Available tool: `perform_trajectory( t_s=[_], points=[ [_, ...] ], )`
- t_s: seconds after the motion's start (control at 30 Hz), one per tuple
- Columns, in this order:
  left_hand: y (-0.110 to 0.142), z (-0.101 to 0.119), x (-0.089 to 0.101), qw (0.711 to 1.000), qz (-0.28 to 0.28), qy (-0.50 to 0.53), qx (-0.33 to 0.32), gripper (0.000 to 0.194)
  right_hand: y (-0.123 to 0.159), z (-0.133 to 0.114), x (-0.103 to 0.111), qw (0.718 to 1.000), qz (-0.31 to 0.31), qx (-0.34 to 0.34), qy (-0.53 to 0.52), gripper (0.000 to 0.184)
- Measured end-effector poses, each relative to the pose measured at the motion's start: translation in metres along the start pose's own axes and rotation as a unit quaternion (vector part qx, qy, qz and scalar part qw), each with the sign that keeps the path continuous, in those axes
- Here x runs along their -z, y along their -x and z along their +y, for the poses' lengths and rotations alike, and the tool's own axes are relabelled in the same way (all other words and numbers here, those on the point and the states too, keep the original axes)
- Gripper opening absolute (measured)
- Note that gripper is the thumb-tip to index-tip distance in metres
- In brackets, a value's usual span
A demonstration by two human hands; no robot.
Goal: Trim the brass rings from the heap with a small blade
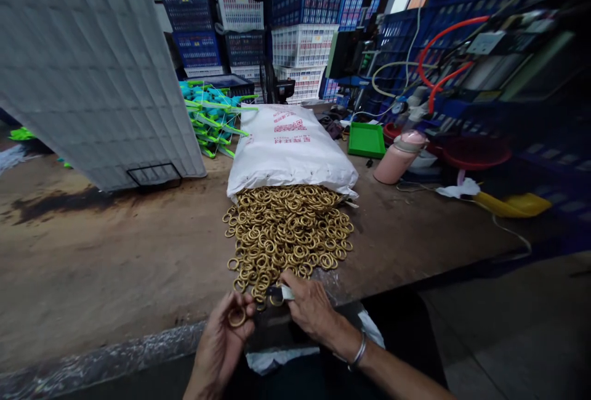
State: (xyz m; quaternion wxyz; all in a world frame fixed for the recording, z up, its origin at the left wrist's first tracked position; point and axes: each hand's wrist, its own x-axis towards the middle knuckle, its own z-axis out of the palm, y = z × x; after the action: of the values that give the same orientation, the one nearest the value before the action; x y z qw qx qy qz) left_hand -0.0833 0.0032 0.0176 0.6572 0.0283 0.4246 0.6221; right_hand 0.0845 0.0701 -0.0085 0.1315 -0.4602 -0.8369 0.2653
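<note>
At the table's front edge, my left hand [226, 332] pinches a single gold-coloured ring [237, 325] between thumb and fingers. Close beside it, my right hand [311, 308] is closed around a small tool with a dark, flat blade and a pale wrapped handle, which looks like a knife [276, 292]. The blade points left toward the held ring, with a gap between them. Just beyond both hands spreads a heap of loose gold rings [290, 221]. It comes out from the near end of a white printed sack [295, 157] lying on the table.
A tall pale ribbed panel [115, 74] stands on the left. Green and blue plastic parts [212, 117] lie behind the sack. On the right are a green tray [366, 140], a pink bottle [399, 157] and a yellow item [517, 204]. Stacked crates [302, 46] fill the back.
</note>
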Motion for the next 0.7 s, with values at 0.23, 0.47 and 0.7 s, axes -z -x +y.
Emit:
perform_trajectory(
  t_s=[0.23,0.47,0.7],
  points=[
    [-0.014,-0.025,-0.021,0.973,-0.003,-0.213,-0.084,0.033,-0.006,-0.007,0.010,0.985,0.051,-0.006,-0.163,0.012],
    [-0.015,-0.027,-0.030,0.903,-0.050,-0.377,-0.199,0.024,-0.005,-0.020,0.023,0.966,0.019,-0.029,-0.257,0.016],
    [-0.013,-0.028,-0.032,0.893,-0.084,-0.401,-0.188,0.026,-0.011,-0.019,0.026,0.959,0.012,-0.059,-0.276,0.026]
  ],
)
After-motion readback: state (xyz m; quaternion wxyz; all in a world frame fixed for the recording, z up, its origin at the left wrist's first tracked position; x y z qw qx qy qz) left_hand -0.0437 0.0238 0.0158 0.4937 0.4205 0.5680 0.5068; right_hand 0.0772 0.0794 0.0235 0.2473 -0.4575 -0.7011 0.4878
